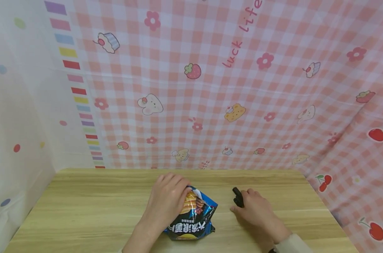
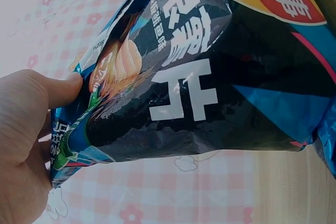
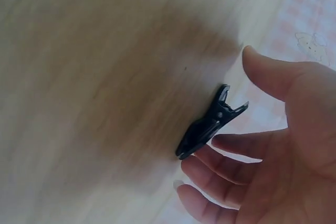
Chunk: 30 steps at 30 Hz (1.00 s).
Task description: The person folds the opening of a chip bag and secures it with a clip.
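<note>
A black and blue bag of potato chips [image 1: 196, 212] with white lettering stands at the middle of the table. My left hand [image 1: 166, 196] pinches its upper end; in the left wrist view, the thumb [image 2: 67, 90] presses one side of the bag's folded edge and the fingers are behind it. To the right of the bag, a small black clip [image 1: 238, 197] lies on the wood. My right hand [image 1: 257, 211] is beside this clip. In the right wrist view, its fingertips are at the clip's lower end, and the thumb [image 3: 268, 72] is spread apart from it.
The wooden table [image 1: 93, 211] has its far edge against a pink checked cloth [image 1: 207, 88]. More cloth hangs at the left and right sides. Between the bag and the clip is a stretch of bare wood.
</note>
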Each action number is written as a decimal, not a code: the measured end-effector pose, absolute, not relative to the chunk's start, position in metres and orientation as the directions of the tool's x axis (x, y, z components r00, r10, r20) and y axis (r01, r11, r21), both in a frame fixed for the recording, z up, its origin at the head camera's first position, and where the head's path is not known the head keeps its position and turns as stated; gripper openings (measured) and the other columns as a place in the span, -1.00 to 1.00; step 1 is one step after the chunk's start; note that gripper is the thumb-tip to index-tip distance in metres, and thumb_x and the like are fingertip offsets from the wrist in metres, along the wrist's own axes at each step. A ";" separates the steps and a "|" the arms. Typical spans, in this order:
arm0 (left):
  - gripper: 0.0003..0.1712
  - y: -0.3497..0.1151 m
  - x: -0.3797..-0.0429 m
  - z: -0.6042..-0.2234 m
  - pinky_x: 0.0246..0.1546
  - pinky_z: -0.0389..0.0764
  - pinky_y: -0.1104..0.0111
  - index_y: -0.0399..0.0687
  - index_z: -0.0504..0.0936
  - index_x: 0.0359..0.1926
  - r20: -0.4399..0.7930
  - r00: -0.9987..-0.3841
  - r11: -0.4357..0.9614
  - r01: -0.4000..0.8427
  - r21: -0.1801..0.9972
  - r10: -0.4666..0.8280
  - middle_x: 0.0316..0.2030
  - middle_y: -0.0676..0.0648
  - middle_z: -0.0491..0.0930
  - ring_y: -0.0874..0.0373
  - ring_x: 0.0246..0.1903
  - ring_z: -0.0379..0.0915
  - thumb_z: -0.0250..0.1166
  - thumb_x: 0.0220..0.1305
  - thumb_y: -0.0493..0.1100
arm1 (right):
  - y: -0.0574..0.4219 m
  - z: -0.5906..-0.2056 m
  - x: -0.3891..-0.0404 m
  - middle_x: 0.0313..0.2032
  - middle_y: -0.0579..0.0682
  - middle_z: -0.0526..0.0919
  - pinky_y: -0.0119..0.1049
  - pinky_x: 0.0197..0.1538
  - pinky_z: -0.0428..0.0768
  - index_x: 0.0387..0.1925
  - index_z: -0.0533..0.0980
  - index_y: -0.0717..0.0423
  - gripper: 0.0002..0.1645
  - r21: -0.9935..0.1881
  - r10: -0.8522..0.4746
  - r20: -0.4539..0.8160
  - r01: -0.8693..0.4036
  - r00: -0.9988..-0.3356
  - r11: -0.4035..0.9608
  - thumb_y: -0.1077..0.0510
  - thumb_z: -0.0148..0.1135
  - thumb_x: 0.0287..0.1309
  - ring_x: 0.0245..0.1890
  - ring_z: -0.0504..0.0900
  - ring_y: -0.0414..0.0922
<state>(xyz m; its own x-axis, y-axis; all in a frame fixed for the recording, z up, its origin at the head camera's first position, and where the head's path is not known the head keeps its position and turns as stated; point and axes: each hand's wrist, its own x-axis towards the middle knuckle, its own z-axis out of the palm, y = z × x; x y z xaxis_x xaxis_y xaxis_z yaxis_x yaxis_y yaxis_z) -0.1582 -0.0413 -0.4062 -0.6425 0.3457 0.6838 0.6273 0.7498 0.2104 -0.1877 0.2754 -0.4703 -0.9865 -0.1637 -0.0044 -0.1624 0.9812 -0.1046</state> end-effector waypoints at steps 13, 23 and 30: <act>-0.86 -0.041 -0.158 -0.406 -0.07 0.58 0.24 -0.04 0.78 -0.17 0.684 -0.642 0.749 0.628 0.210 0.347 -0.20 0.03 0.77 0.11 -0.16 0.64 0.54 0.25 -0.21 | 0.282 -0.468 -0.198 -0.29 0.02 0.66 -0.07 -0.27 0.59 0.03 0.64 0.29 -0.34 -0.260 -0.093 -0.100 -0.064 -0.991 0.964 -0.17 0.54 0.16 -0.36 0.57 -0.10; -0.87 -0.041 -0.159 -0.406 -0.11 0.57 0.24 -0.07 0.78 -0.19 0.701 -0.623 0.742 0.640 0.202 0.347 -0.23 0.02 0.76 0.11 -0.18 0.63 0.54 0.25 -0.23 | 0.285 -0.464 -0.200 -0.46 -0.12 0.61 -0.17 -0.34 0.47 -0.11 0.67 0.18 -0.48 -0.285 -0.128 -0.071 -0.103 -0.989 0.953 -0.12 0.59 0.09 -0.46 0.48 -0.13; -0.86 -0.041 -0.160 -0.407 -0.11 0.57 0.24 -0.06 0.78 -0.19 0.700 -0.623 0.744 0.638 0.198 0.348 -0.23 0.02 0.77 0.10 -0.19 0.63 0.54 0.25 -0.22 | 0.289 -0.458 -0.201 -0.44 -0.08 0.65 -0.17 -0.38 0.42 -0.05 0.68 0.18 -0.61 -0.285 -0.143 -0.088 -0.113 -0.986 0.952 -0.03 0.44 0.26 -0.50 0.46 -0.13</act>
